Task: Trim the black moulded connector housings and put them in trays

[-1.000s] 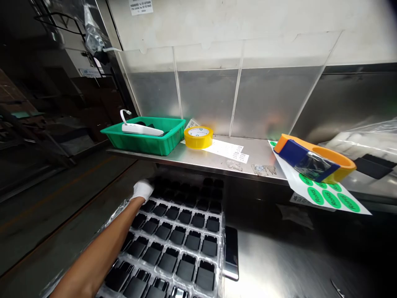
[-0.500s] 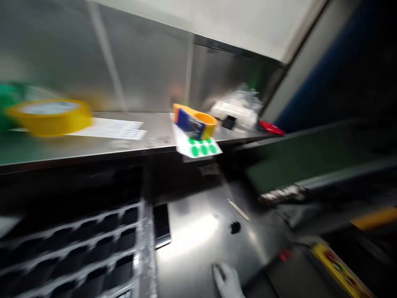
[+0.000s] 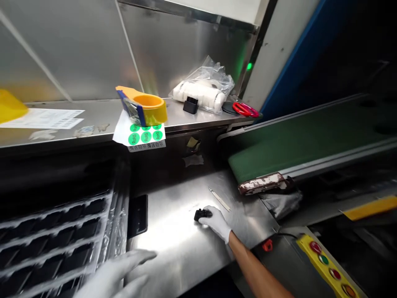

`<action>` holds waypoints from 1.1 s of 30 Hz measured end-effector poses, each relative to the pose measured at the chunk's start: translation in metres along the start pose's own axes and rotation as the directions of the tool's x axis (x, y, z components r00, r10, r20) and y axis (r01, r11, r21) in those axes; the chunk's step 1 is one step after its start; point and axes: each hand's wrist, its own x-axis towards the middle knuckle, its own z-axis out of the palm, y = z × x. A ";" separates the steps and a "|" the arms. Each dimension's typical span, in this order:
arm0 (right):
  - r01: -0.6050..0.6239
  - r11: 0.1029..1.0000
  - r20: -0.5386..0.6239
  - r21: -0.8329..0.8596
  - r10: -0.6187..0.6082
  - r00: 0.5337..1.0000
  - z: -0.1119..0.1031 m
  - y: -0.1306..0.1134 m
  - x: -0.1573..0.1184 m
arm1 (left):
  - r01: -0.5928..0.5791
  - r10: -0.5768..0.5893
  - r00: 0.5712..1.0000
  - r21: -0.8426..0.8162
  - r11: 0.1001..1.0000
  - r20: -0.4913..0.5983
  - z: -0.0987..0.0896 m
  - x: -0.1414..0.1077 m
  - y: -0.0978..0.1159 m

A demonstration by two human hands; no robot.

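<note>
On the steel table [image 3: 173, 256], my right hand [image 3: 217, 223] in a white glove has its fingers closed around a small black plastic part [image 3: 202, 214]. Just beyond this hand lies a thin craft knife or blade-like tool [image 3: 219, 199]. My left hand [image 3: 119, 275], also gloved in white, is low in the view with fingers stretched apart and nothing in them. It is near the right edge of a clear tray [image 3: 107, 225] with rows of black parts [image 3: 77, 231]. A dark phone-like slab [image 3: 138, 215] lies between tray and table middle.
Along the back shelf [image 3: 102, 134] stand a yellow tape dispenser [image 3: 150, 109] on green-dot RoHS stickers [image 3: 145, 137], a black block [image 3: 190, 105], a bagged white roll [image 3: 201, 93] and red-handled scissors [image 3: 245, 109]. At right are a green conveyor [image 3: 304, 136] and a yellow button box [image 3: 327, 265].
My view has swung to the right. My right hand has reached forward and taken hold of the black part that lay loose on the table. My left hand has come into view.
</note>
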 end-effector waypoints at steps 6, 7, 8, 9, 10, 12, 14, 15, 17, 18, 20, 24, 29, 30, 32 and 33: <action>0.075 0.992 0.386 0.097 -0.107 0.916 -0.020 -0.089 -0.084 | 0.110 -0.195 0.973 -0.495 0.862 -0.123 0.065 0.008 0.120; 0.074 0.989 0.429 0.125 -0.121 0.895 -0.028 -0.099 -0.094 | 0.114 -0.208 0.973 -0.571 0.813 -0.102 0.072 0.008 0.135; 0.062 0.985 0.461 0.159 -0.129 0.878 -0.037 -0.107 -0.102 | 0.117 -0.211 0.974 -0.629 0.769 -0.076 0.077 0.008 0.148; 0.044 0.980 0.483 0.196 -0.136 0.865 -0.045 -0.112 -0.107 | 0.120 -0.215 0.975 -0.668 0.734 -0.061 0.081 0.007 0.160; 0.019 0.972 0.498 0.236 -0.138 0.856 -0.053 -0.115 -0.110 | 0.119 -0.223 0.973 -0.693 0.712 -0.062 0.084 0.005 0.170; -0.048 0.952 0.515 0.303 -0.121 0.848 -0.066 -0.118 -0.113 | 0.101 -0.239 0.967 -0.722 0.685 -0.092 0.089 0.003 0.185; -0.129 0.941 0.567 0.311 -0.076 0.820 -0.079 -0.118 -0.114 | 0.084 -0.256 0.958 -0.726 0.683 -0.130 0.094 0.001 0.196; -0.155 0.940 0.592 0.303 -0.058 0.804 -0.086 -0.118 -0.114 | 0.079 -0.257 0.957 -0.724 0.686 -0.138 0.096 0.001 0.200; -0.167 0.947 0.609 0.276 -0.038 0.792 -0.099 -0.117 -0.116 | 0.076 -0.265 0.952 -0.725 0.684 -0.150 0.101 0.001 0.209; -0.150 0.951 0.602 0.271 -0.046 0.797 -0.104 -0.115 -0.116 | 0.070 -0.271 0.949 -0.733 0.676 -0.159 0.102 0.002 0.213; -0.069 0.958 0.558 0.280 -0.104 0.823 -0.110 -0.112 -0.118 | 0.064 -0.308 0.935 -0.768 0.638 -0.177 0.104 0.002 0.222; 0.311 0.893 0.392 0.326 -0.427 0.815 -0.109 -0.107 -0.117 | 0.148 -0.462 0.877 -0.842 0.518 -0.130 0.099 -0.004 0.238; 0.617 0.734 0.271 0.284 -0.678 0.683 -0.100 -0.109 -0.120 | 0.137 -0.439 0.897 -0.915 0.379 -0.048 0.085 -0.014 0.241; 0.619 0.731 0.264 0.287 -0.682 0.682 -0.098 -0.109 -0.122 | 0.134 -0.434 0.900 -0.925 0.355 -0.036 0.081 -0.015 0.240; 0.606 0.740 0.247 0.291 -0.670 0.700 -0.092 -0.111 -0.126 | 0.141 -0.439 0.898 -0.926 0.349 -0.028 0.073 -0.017 0.239; 0.603 0.742 0.242 0.293 -0.667 0.704 -0.089 -0.113 -0.128 | 0.148 -0.442 0.896 -0.919 0.365 -0.031 0.069 -0.018 0.238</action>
